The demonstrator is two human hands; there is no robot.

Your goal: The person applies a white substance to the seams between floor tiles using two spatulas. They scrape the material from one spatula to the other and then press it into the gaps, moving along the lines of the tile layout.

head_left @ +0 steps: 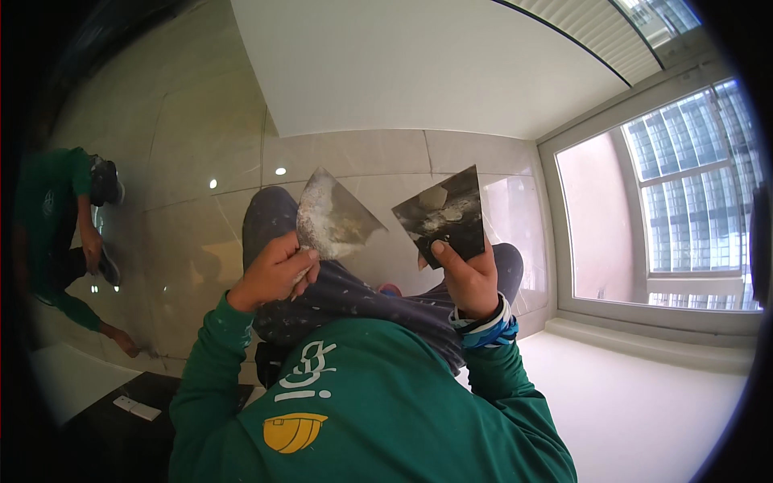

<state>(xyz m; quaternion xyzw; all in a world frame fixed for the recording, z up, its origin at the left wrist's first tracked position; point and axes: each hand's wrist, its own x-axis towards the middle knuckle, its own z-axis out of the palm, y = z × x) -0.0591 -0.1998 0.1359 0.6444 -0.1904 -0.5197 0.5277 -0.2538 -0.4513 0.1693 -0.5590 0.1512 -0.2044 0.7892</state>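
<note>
My left hand (276,270) is closed round the grip of a putty knife (340,213). Its wide, flaring blade carries pale, crusty filler, mostly along the left side. In my right hand (470,278) is a second putty knife (451,217), with a dark, flat blade smeared with pale filler and a lighter patch. The right thumb presses on the face of this blade, and its handle is hidden by the hand. Both blades are raised over my lap, close together but apart.
Around me lies a glossy tiled floor (201,121). A white wall panel (403,64) stands ahead, with a large window (684,193) at right. Another person in a green top (56,209) crouches at far left. A white remote-like object (137,408) rests on a dark surface at lower left.
</note>
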